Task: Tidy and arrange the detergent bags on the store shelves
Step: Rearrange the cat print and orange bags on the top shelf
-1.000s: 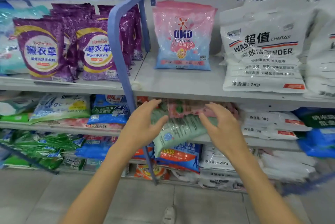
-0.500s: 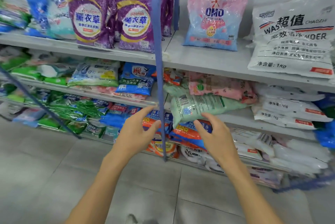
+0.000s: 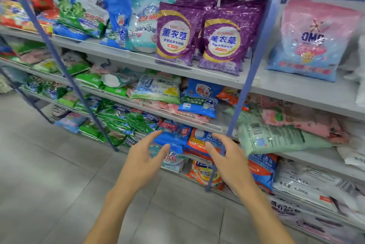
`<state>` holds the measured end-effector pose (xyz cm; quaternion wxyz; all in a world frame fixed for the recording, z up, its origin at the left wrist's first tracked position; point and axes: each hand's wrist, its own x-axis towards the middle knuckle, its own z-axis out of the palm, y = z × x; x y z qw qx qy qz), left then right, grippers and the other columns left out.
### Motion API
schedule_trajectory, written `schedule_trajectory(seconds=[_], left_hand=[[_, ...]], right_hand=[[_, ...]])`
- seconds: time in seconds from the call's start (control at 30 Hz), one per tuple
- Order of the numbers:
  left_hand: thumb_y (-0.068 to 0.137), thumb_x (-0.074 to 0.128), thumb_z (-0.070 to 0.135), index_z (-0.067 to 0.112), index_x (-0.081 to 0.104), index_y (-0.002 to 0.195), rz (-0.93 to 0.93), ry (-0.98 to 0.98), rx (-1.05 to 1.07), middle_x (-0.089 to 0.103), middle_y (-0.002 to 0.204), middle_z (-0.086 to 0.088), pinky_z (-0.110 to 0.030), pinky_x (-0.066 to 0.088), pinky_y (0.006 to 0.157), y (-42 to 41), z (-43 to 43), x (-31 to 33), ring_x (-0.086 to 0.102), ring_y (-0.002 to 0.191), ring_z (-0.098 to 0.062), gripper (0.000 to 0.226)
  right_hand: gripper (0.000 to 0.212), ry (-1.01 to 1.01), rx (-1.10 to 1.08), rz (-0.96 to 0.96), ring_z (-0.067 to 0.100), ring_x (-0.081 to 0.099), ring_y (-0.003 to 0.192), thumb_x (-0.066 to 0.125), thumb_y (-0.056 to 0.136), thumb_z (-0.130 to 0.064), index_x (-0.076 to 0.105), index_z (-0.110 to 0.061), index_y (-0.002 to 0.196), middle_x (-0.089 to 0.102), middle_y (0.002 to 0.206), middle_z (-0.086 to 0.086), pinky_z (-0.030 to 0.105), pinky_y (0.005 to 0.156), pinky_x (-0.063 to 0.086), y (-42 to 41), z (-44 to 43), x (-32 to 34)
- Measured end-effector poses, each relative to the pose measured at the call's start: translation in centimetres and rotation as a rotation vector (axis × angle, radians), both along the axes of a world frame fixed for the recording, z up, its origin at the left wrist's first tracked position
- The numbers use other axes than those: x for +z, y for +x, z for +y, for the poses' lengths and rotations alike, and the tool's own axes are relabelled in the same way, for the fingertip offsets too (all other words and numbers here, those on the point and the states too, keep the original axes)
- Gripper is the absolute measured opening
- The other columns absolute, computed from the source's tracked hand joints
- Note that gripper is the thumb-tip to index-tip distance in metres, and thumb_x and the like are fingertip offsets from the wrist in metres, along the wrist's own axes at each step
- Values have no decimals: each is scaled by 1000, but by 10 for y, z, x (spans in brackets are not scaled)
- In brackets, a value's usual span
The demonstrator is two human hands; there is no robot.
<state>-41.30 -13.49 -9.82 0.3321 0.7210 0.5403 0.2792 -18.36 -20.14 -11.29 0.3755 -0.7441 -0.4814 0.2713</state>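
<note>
Left hand point(image 3: 142, 162) and right hand point(image 3: 229, 157) are held spread, empty; blue bag point(image 3: 174, 139) is located at 12 o'clock, nearer the left.

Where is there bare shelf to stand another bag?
The best gap is the bare upper shelf between the right purple bag and the OMO bag, continuing along the front of the OMO bag. The middle and lower shelves left of the mint-green bag are packed with overlapping bags.
</note>
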Motion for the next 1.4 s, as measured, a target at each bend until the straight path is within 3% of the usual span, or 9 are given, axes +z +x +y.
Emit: schedule_trajectory(seconds=[0.2, 0.5, 0.63, 0.77, 0.93, 1.0, 1.17, 1.3, 1.4], left_hand=[[95, 65, 45, 27, 51, 147, 16, 11, 26, 52, 149, 14, -15, 31, 106, -84, 42, 2, 39, 129, 8, 57], [97, 62, 45, 30, 48, 149, -13, 60, 24, 49, 147, 19, -24, 35, 110, -139, 113, 26, 45, 137, -5, 57], [96, 62, 45, 33, 47, 149, -25, 44, -36, 48, 148, 20, -31, 43, 110, -134, 145, 33, 55, 132, -24, 56], [97, 61, 46, 32, 46, 150, -24, 48, -66, 48, 149, 22, -17, 32, 110, -133, 184, 35, 40, 134, 6, 57], [97, 59, 49, 35, 45, 150, 0, 53, -47, 48, 147, 22, -17, 33, 107, -138, 237, 40, 39, 126, 10, 57], [96, 59, 50, 35, 45, 150, -1, 52, -40, 48, 147, 22, -17, 33, 107, -140, 258, 38, 39, 126, 9, 57], [96, 58, 53, 40, 43, 149, -10, 32, -71, 43, 137, 31, -21, 34, 111, -145, 311, 38, 39, 126, 9, 57], [97, 59, 48, 37, 46, 147, -63, 56, -131, 38, 116, 45, 7, 32, 83, -142, 370, 48, 39, 99, 34, 53], [99, 60, 43, 39, 48, 143, -85, 77, -192, 45, 108, 40, 5, 35, 77, -141, 414, 63, 50, 99, 25, 47]], right_hand=[[44, 26, 43, -33, 2, 45, 127, 56, 99, -53, 54, -37, 139, 51, 132, -22, 28, 104, 38, -76, 52, 7], [55, 60, 85, -71, -3, 40, 135, 54, 98, -58, 47, -36, 147, 44, 142, -29, 27, 113, 36, -146, 124, 30], [54, 62, 64, -97, 2, 39, 141, 52, 99, -58, 47, -35, 148, 45, 148, -22, 29, 114, 35, -144, 155, 43], [55, 89, 30, -74, 1, 40, 137, 53, 97, -61, 48, -37, 146, 46, 149, -22, 33, 116, 36, -145, 191, 51], [51, 102, 53, -9, -24, 45, 106, 57, 97, -55, 49, -38, 144, 47, 144, -25, 13, 94, 37, -154, 241, 58], [50, 98, 51, -9, -26, 42, 100, 57, 97, -55, 49, -40, 144, 47, 145, -24, 16, 93, 36, -157, 261, 56], [54, 70, 6, 16, -11, 47, 119, 55, 95, -63, 44, -46, 145, 45, 148, -25, 28, 104, 41, -167, 310, 58], [59, 159, -57, 27, 5, 48, 134, 59, 93, -61, 42, -43, 147, 48, 147, -21, 40, 113, 43, -177, 362, 74], [67, 208, -121, 44, 5, 42, 138, 61, 94, -57, 35, -39, 153, 41, 151, -21, 37, 115, 38, -184, 405, 96]])
